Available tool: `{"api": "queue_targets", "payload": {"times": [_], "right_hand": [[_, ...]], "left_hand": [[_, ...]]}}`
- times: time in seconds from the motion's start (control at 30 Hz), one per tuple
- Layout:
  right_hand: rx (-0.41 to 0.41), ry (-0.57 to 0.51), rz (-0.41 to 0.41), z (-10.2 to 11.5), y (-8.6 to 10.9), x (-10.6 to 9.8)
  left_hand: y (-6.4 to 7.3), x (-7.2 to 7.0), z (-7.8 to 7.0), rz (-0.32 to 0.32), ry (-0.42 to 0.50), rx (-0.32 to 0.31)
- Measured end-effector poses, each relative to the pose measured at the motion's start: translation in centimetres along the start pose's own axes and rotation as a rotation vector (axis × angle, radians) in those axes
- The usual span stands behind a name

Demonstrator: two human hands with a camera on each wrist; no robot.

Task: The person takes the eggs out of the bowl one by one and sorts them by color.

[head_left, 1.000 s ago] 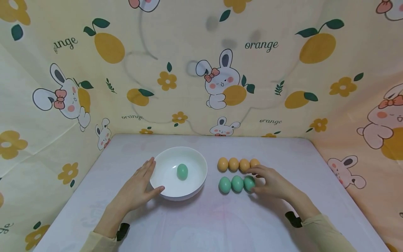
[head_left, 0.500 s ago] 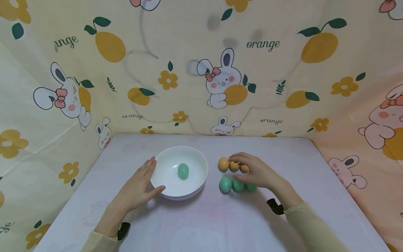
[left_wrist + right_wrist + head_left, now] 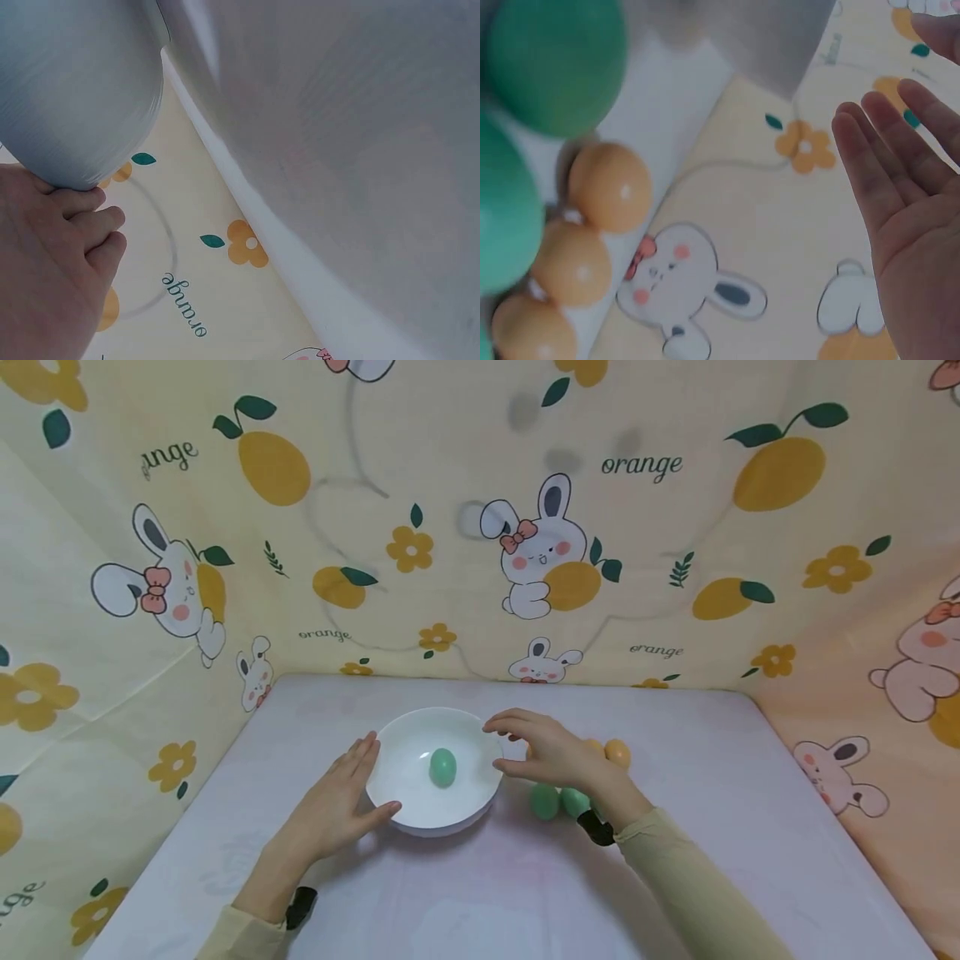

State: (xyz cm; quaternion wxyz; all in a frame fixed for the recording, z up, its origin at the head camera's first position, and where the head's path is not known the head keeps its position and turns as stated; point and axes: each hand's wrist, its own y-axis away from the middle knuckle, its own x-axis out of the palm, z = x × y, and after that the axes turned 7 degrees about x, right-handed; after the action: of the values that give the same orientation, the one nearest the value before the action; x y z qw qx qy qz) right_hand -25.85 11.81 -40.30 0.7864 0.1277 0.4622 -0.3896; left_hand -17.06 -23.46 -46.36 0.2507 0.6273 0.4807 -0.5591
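A white bowl [image 3: 405, 797] stands on the table with one green egg [image 3: 442, 768] lying inside. My left hand [image 3: 322, 814] rests against the bowl's left side, fingers extended and thumb by the near rim. In the left wrist view its fingertips touch the bowl's outer wall [image 3: 82, 90]. My right hand [image 3: 558, 760] is at the bowl's right rim, fingers and thumb spread apart; whether it touches the rim I cannot tell. Its palm [image 3: 922, 255] holds nothing in the right wrist view. Beneath that arm are green eggs [image 3: 544, 802] and orange-yellow eggs [image 3: 618, 753], partly hidden.
A pale cloth covers the table [image 3: 450, 902]. Behind and at both sides hangs a curtain [image 3: 450, 527] printed with rabbits, oranges and flowers. Each wrist carries a dark strap piece, such as the black one [image 3: 596, 828] on the right.
My right hand has moved left from the right end of the egg rows, across the eggs, to the bowl's right rim. My left hand has stayed at the bowl. The view has shifted slightly.
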Motion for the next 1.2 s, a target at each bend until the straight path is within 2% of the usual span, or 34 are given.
{"api": "queue_targets", "payload": {"times": [0.33, 0.67, 0.97, 1.2], "right_hand": [[-0.018, 0.034, 0.098, 0.7, -3.5, 2.6], [0.043, 0.063, 0.182, 0.9, -6.5, 4.7], [0.097, 0.117, 0.229, 0.7, -7.9, 5.9], [0.131, 0.163, 0.252, 1.1, -8.4, 6.3]], "left_hand": [[-0.3, 0.1, -0.5, 0.012, 0.003, -0.004], [-0.2, 0.2, -0.6, 0.017, 0.004, -0.014], [-0.1, 0.0, -0.5, 0.020, -0.007, -0.001], [0.0, -0.3, -0.3, 0.028, -0.010, -0.017]]}}
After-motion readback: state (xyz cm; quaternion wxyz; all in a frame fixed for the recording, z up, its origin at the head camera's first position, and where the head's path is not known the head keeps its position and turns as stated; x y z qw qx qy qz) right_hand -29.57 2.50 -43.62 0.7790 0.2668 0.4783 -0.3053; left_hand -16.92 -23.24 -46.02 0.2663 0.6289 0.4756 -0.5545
